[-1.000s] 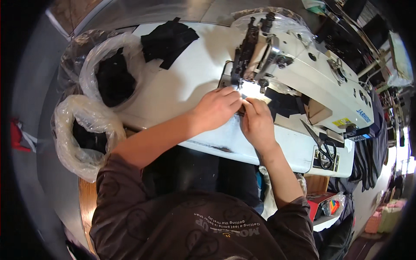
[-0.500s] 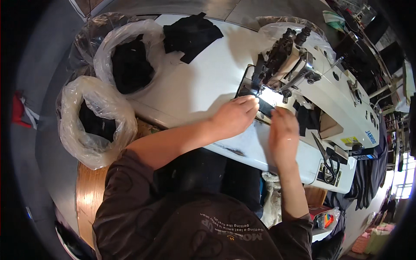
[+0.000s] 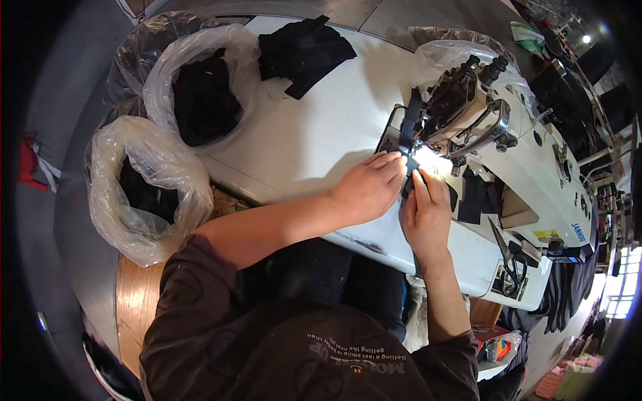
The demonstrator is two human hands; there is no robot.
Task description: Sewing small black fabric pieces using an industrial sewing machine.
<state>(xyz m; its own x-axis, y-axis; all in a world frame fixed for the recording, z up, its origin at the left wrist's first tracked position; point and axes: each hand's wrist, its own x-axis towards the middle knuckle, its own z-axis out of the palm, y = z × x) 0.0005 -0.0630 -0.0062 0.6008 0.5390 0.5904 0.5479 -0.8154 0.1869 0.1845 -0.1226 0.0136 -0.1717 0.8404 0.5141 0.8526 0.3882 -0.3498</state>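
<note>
Under the lit needle area of a white sewing machine (image 3: 535,167) lies a narrow piece of black fabric (image 3: 406,134), running away from me past the presser foot. My left hand (image 3: 370,189) is closed, its fingertips pressing the fabric just left of the needle. From the near right side, my right hand (image 3: 429,210) pinches the near end of the same fabric between thumb and fingers. Both sets of fingertips are close together and partly hide the cloth. Small black fabric pieces (image 3: 472,199) lie right of my right hand on the machine bed.
Two clear plastic bags (image 3: 100,180) with rolled rims hold black cloth at the left. More black cut pieces (image 3: 304,53) lie at the far side of the white table (image 3: 328,113). Black-handled scissors (image 3: 510,267) rest at the right edge.
My right hand has moved left and inward, bringing its fingertips onto the fabric beside my left hand. The left hand stays at the needle. The whole view has shifted slightly.
</note>
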